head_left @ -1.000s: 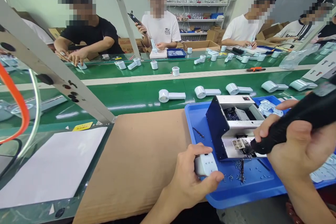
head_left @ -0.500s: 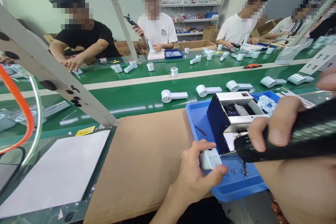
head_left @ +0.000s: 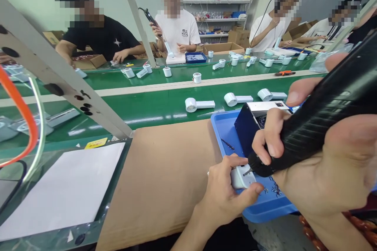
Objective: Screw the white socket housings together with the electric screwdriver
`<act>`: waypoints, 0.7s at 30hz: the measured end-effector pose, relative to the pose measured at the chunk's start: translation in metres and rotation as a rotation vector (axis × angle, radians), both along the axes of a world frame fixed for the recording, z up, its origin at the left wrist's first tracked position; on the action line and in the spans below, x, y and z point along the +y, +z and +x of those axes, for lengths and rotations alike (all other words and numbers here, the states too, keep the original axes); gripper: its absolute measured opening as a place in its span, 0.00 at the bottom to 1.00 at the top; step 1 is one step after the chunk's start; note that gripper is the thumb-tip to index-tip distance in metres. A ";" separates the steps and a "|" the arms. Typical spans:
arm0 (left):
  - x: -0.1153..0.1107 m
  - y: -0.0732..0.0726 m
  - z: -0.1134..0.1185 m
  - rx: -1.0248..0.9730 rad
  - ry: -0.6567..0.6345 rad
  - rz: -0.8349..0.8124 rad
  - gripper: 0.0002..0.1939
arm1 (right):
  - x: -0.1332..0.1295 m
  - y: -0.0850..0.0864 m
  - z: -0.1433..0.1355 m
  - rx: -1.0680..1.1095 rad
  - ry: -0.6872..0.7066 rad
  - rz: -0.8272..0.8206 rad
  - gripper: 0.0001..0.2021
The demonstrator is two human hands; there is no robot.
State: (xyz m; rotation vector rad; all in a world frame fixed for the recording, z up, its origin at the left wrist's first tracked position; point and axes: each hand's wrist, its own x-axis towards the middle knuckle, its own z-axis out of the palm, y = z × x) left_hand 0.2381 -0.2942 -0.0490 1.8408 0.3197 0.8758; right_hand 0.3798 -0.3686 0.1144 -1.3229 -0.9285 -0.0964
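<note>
Between thumb and fingers, my left hand [head_left: 220,192] grips a small white plastic part [head_left: 242,177] over the near left side of a blue tray [head_left: 218,125]. My right hand [head_left: 318,164] is wrapped round a black electric screwdriver [head_left: 321,102], tilted down to the left. Its thin bit [head_left: 247,172] meets the top face of the white part; whether a screw sits under the tip is too small to tell. Loose screws [head_left: 275,190] lie in the tray below the tool. A box-shaped screw feeder [head_left: 247,127] stands in the tray, partly hidden behind my right hand.
Brown cardboard [head_left: 165,172] covers the bench to the left, beside a white sheet [head_left: 64,184]. White handheld-fan-shaped bodies [head_left: 200,104] lie on the green conveyor [head_left: 147,108]. Several co-workers sit across it. A metal post [head_left: 97,106] slants up at left, near an orange hose [head_left: 23,113].
My right hand has swung the screwdriver to a steeper tilt and brought its bit onto the white part. My left hand has shifted slightly right, still gripping the part.
</note>
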 end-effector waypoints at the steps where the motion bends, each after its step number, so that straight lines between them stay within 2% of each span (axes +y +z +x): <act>1: 0.000 0.001 0.000 -0.008 -0.005 -0.007 0.27 | 0.002 0.001 -0.003 0.005 0.011 -0.008 0.28; 5: 0.000 0.004 0.001 -0.055 -0.022 -0.024 0.25 | 0.009 0.006 -0.019 0.069 0.077 -0.013 0.27; 10: 0.001 0.004 -0.002 -0.049 -0.004 -0.027 0.29 | 0.012 0.009 -0.038 0.291 0.192 0.194 0.17; 13: 0.002 0.005 -0.004 -0.031 -0.029 -0.099 0.33 | 0.007 0.007 -0.042 0.327 0.275 0.246 0.18; 15: 0.003 0.006 -0.006 -0.025 -0.045 -0.153 0.34 | 0.002 0.006 -0.039 0.379 0.276 0.299 0.19; 17: 0.004 0.004 -0.008 -0.018 -0.021 -0.177 0.35 | -0.003 0.005 -0.028 0.375 0.215 0.364 0.20; 21: 0.005 -0.003 -0.011 -0.004 -0.002 -0.183 0.35 | -0.013 -0.009 0.013 0.150 0.135 0.385 0.22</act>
